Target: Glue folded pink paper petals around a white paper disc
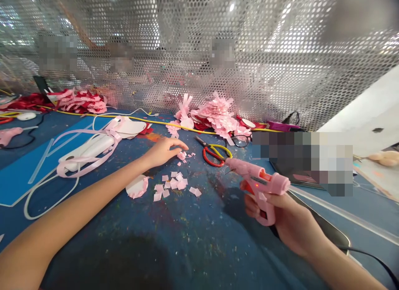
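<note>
My right hand (282, 219) grips a pink glue gun (260, 183) by its handle, nozzle pointing left above the blue table (187, 240). My left hand (165, 151) reaches forward, fingers pinched together at a small pink paper piece (181, 156). Several cut pink paper squares (174, 185) lie scattered below that hand. A white round piece edged with pink petals (137, 187) lies beside my left forearm.
Red and yellow scissors (213, 153) lie between the hands. Heaps of pink cuttings (215, 115) and red cuttings (77, 101) sit against a perforated metal screen (199, 53). Pink ribbon loops around a white object (89, 151) at left. A black cable (370, 256) trails from the gun.
</note>
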Motion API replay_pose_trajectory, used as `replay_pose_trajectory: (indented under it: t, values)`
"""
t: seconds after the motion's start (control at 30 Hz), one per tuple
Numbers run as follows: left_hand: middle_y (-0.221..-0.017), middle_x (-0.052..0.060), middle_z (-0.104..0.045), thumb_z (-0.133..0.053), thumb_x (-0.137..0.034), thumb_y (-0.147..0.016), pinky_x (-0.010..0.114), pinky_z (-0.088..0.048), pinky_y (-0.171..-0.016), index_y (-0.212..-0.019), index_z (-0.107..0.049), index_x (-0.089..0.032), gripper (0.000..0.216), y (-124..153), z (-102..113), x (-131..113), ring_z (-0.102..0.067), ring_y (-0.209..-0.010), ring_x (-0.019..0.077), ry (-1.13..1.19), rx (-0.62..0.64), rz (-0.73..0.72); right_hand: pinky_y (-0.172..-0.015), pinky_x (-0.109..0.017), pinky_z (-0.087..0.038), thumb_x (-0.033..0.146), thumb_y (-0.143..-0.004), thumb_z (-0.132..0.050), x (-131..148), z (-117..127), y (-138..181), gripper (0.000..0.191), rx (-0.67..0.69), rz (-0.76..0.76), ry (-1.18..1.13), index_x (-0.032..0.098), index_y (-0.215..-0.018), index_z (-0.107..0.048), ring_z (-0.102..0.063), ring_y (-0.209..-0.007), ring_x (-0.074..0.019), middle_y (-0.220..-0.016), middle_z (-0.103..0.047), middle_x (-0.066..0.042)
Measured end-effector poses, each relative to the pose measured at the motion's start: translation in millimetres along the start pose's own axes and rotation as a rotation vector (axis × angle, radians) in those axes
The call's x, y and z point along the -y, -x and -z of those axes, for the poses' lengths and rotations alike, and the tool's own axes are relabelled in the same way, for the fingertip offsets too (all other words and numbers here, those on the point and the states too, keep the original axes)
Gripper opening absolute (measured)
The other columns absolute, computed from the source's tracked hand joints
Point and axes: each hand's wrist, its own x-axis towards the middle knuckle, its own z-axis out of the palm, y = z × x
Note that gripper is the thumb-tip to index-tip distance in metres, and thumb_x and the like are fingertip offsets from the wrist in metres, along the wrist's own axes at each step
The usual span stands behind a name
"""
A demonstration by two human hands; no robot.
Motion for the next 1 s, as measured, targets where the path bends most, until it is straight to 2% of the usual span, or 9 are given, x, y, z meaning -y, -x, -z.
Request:
replay_pose_trajectory:
  t: [0.1,0.3,0.47,0.67,0.87,1.0]
  values:
    - [-0.108,0.004,-0.068,-0.05,-0.018,-0.084,0.033,-0.044,-0.093,-0.091,-0.068,-0.019,0.019,0.9,0.4,-2.2,-0.061,-0.101,0.0168,-0.02,0.006,-0.054,-0.046,-0.027,-0.034,0.043,-0.06,-0.065,3.6,-3.5,1.3,0.029,0.03,-0.033,-0.066,0.018,-0.075,-0.065,-0.037,-0.051,-0.0127,-0.055,-0.046,0.0]
    - [-0.088,0.001,-0.069,-0.055,-0.019,-0.082,0.031,-0.046,-0.083,-0.082,-0.067,-0.02,0.012,5.3,1.2,-13.7,-0.062,-0.085,0.0155,-0.119,-0.026,-0.087,-0.048,-0.028,-0.032,0.039,-0.066,-0.061,3.4,-4.7,1.6,0.025,0.038,-0.103,-0.168,0.018,-0.079,-0.066,-0.036,-0.052,-0.0129,-0.064,-0.051,-0.004]
    - [-0.09,0.001,-0.067,-0.047,-0.01,-0.083,0.029,-0.046,-0.082,-0.083,-0.065,-0.021,0.021,7.7,-1.4,-19.1,-0.061,-0.086,0.0141,-0.189,-0.013,-0.166,-0.049,-0.027,-0.032,0.039,-0.067,-0.06,0.6,-2.9,0.8,0.023,0.052,-0.117,-0.172,0.018,-0.075,-0.063,-0.036,-0.052,-0.0126,-0.06,-0.049,-0.003]
    - [-0.097,0.003,-0.071,-0.049,-0.02,-0.087,0.029,-0.05,-0.079,-0.105,-0.061,-0.02,0.022,7.6,-1.0,-23.7,-0.065,-0.089,0.0164,-0.06,0.012,0.005,-0.048,-0.026,-0.032,0.04,-0.069,-0.057,1.3,-4.1,1.7,0.024,0.058,-0.114,-0.153,0.018,-0.076,-0.063,-0.037,-0.052,-0.0128,-0.058,-0.048,-0.003]
    - [-0.097,0.008,-0.071,-0.054,-0.013,-0.079,0.029,-0.054,-0.076,-0.099,-0.061,-0.015,0.021,2.8,-3.3,-14.7,-0.067,-0.088,0.016,0.21,-0.024,0.07,-0.048,-0.028,-0.032,0.041,-0.069,-0.056,-0.4,-4.0,1.5,0.025,0.059,-0.105,-0.112,0.018,-0.076,-0.062,-0.038,-0.051,-0.0143,-0.057,-0.049,-0.003]
    - [-0.098,0.009,-0.071,-0.047,-0.01,-0.082,0.028,-0.055,-0.073,-0.096,-0.062,-0.014,0.021,1.8,-4.0,-13.6,-0.068,-0.082,0.0139,0.227,0.031,0.093,-0.048,-0.027,-0.032,0.042,-0.069,-0.058,-1.9,-3.7,2.2,0.025,0.058,-0.107,-0.122,0.019,-0.076,-0.062,-0.038,-0.053,-0.0141,-0.06,-0.051,-0.003]
